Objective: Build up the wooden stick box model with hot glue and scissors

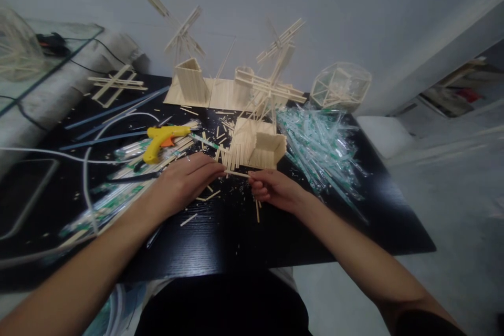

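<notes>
A short pale wooden stick [237,173] spans the gap between my two hands, low over the black table. My left hand [188,176] pinches its left end, and my right hand [272,187] grips the right end with curled fingers. Just beyond the hands stands a small open box made of sticks [268,150] on a stick base. Beside it lies a row of cut sticks [236,155]. Another thin stick [258,211] shows below my right hand; whether the hand touches it I cannot tell.
Left of centre lies a yellow glue gun [162,142] with a white cord [85,178]. Wrapped sticks [323,142] are heaped on the right. Stick windmill models [191,81] stand at the back beside a glass polyhedron [342,85]. Scraps litter the black table [315,241].
</notes>
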`<state>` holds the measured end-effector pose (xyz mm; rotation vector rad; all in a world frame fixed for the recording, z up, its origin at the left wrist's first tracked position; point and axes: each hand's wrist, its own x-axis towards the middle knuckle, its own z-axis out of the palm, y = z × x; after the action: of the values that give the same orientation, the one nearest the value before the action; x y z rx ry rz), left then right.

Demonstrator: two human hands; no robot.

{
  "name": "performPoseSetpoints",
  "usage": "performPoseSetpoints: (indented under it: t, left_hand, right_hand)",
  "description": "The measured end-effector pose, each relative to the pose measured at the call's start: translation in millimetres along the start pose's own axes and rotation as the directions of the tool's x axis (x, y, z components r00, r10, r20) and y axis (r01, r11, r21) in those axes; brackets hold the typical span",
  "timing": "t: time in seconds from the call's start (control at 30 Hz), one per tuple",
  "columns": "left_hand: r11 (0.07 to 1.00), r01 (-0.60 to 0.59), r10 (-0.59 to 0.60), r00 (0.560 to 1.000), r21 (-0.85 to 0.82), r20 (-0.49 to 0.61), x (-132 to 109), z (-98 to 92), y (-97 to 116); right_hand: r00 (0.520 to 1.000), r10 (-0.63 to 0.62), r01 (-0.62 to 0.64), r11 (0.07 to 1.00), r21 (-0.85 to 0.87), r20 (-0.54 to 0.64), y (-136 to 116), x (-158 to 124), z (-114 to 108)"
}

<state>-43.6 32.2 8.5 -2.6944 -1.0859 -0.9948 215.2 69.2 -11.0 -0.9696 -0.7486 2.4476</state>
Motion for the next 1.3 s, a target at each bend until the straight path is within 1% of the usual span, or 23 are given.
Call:
performPoseSetpoints:
  t: [0.2, 0.37, 0.6, 0.67, 0.8, 0.9, 1.0, 1.07, 1.13, 1.2, 1.23, 1.3]
  left_hand:
    - [1.000, -0.005, 0.005, 1.000, -0.019, -0.008, -2.0, 0.7, 1.6]
    - [0.999, 0.026, -0.026, 1.000, -0.044, 0.005, -3.9, 1.0, 3.1]
    - [0.994, 0.054, -0.054, 0.999, -0.094, 0.006, 1.5, 1.5, 5.3]
    - [0.988, 0.087, -0.088, 0.996, -0.129, 0.002, 4.1, 1.5, 5.0]
    - [0.961, 0.179, -0.182, 0.983, -0.210, 0.007, 8.3, 2.7, 4.3]
    - [0.937, 0.217, -0.216, 0.976, -0.274, 0.033, 9.4, 4.9, 4.3]
    - [0.899, 0.290, -0.280, 0.957, -0.329, 0.080, 9.6, 7.0, 5.0]
    - [0.848, 0.386, -0.359, 0.923, -0.364, 0.141, 10.2, 7.3, 5.9]
    - [0.780, 0.481, -0.427, 0.877, -0.401, 0.221, 11.5, 6.4, 7.0]
    - [0.731, 0.533, -0.459, 0.846, -0.426, 0.272, 13.2, 5.2, 8.0]
    - [0.724, 0.541, -0.464, 0.841, -0.428, 0.278, 13.9, 4.8, 8.5]
    - [0.741, 0.528, -0.461, 0.849, -0.416, 0.257, 14.7, 4.7, 9.3]
  right_hand:
    - [1.000, -0.008, 0.008, 1.000, 0.020, 0.005, 0.2, -0.2, 0.0]
    - [1.000, 0.000, 0.000, 1.000, 0.020, 0.001, -0.2, -0.5, -0.4]
    - [1.000, -0.004, 0.004, 1.000, 0.010, 0.014, 0.1, -1.1, 2.1]
    - [1.000, -0.029, 0.029, 1.000, -0.010, 0.000, 0.2, -1.5, 3.8]
    - [0.987, -0.150, 0.144, 0.983, -0.117, -0.051, 1.8, -2.0, 6.0]
    - [0.962, -0.255, 0.228, 0.945, -0.236, -0.092, 3.5, -2.4, 6.0]
    - [0.916, -0.383, 0.316, 0.870, -0.379, -0.115, 4.8, -3.9, 7.2]
    - [0.872, -0.479, 0.375, 0.788, -0.488, -0.103, 5.7, -5.6, 9.2]
    - [0.823, -0.563, 0.421, 0.700, -0.576, -0.083, 6.9, -7.2, 11.5]
    - [0.785, -0.616, 0.447, 0.638, -0.627, -0.068, 8.5, -8.2, 13.4]
    - [0.774, -0.629, 0.451, 0.622, -0.640, -0.066, 9.3, -8.4, 13.9]
    - [0.766, -0.639, 0.452, 0.606, -0.654, -0.063, 10.8, -8.3, 14.1]
